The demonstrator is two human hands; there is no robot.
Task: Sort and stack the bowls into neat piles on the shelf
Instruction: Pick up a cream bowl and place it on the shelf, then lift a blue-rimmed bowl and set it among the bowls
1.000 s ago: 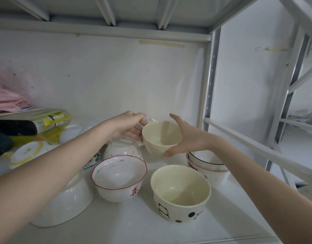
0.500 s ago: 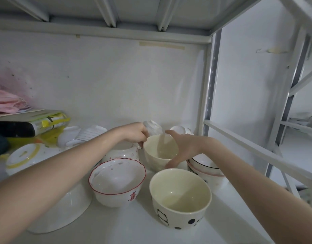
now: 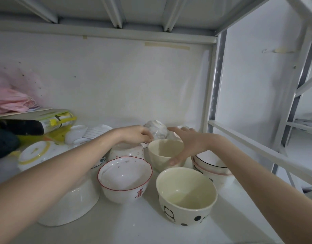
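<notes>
Cream bowl point(image 3: 165, 153): upright mid-shelf, far of panda-print bowl point(image 3: 186, 197); right hand point(image 3: 190, 143) holds it, thumb on near outer wall, fingers curved over far rim. Left hand point(image 3: 136, 135): fingertips curled at bowl's left rim; grip cannot be told. Speckled inverted bowl point(image 3: 127, 152) under left hand. Red-rimmed bowl point(image 3: 124, 180) near left. Black-rimmed stack point(image 3: 212, 165) right, beside frame post point(image 3: 216, 80). Large white bowl point(image 3: 70, 203) half hidden by left forearm. Shelf point(image 3: 134, 228): bare strip along near edge. Grey patterned item point(image 3: 156, 130) far back, blurred
</notes>
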